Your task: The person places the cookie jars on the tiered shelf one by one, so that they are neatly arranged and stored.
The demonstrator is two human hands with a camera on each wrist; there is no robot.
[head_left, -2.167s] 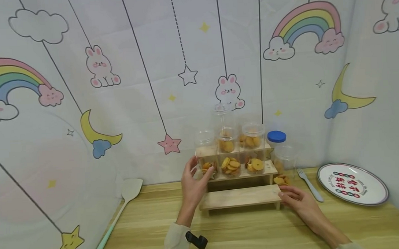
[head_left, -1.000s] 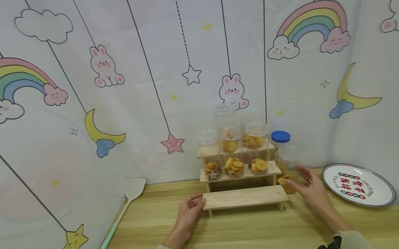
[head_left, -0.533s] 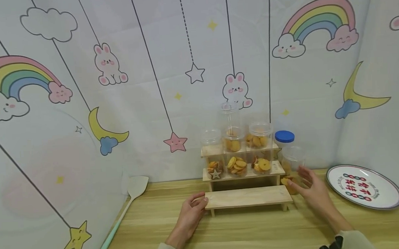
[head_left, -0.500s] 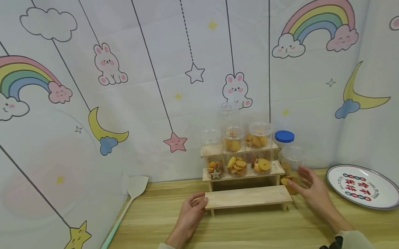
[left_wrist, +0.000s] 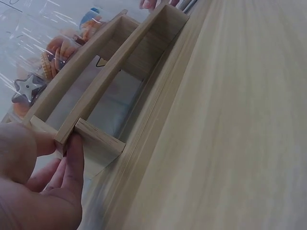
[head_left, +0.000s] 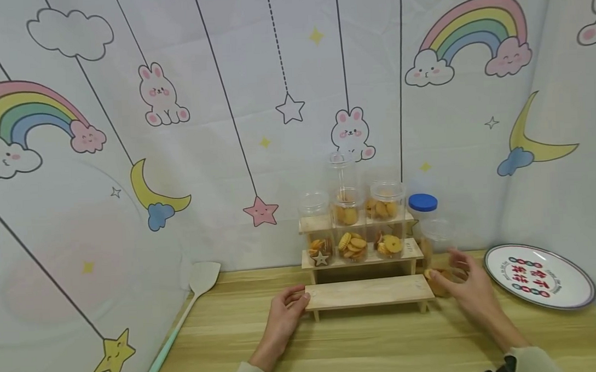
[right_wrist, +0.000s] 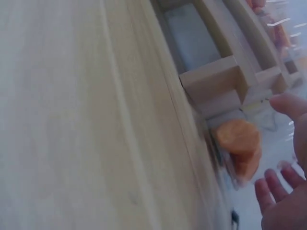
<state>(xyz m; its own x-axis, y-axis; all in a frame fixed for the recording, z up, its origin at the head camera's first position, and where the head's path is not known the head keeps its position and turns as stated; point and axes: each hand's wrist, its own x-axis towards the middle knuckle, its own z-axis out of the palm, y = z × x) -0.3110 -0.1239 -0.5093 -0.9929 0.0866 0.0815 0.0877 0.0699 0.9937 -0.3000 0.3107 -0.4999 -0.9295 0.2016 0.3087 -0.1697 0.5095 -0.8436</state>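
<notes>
My left hand (head_left: 282, 320) pinches the left end of a low pale wooden step (head_left: 371, 293). In the left wrist view, the thumb lies on top of its board and the fingers are under it. At the step's right end, my right hand (head_left: 471, 295) holds a clear jar (head_left: 436, 236), thumb on the near left side and fingers round the far right. Yellow cookies (right_wrist: 237, 136) sit in the jar's bottom, blurred in the right wrist view. On the tiers behind stand several clear cookie jars (head_left: 351, 244), one showing a star-shaped cookie (left_wrist: 28, 87) on its front.
A blue-lidded jar (head_left: 422, 203) stands behind the held one. To the right lies a white plate (head_left: 542, 270) with red lettering. A pale spatula (head_left: 202, 279) with a green handle lies at the left. A cartoon-printed cloth (head_left: 217, 128) hangs behind the table.
My left hand has gone from the left-hand jar down to the step's left end. My right hand has left the step's right end for the cookie jar, which has just shifted slightly towards me.
</notes>
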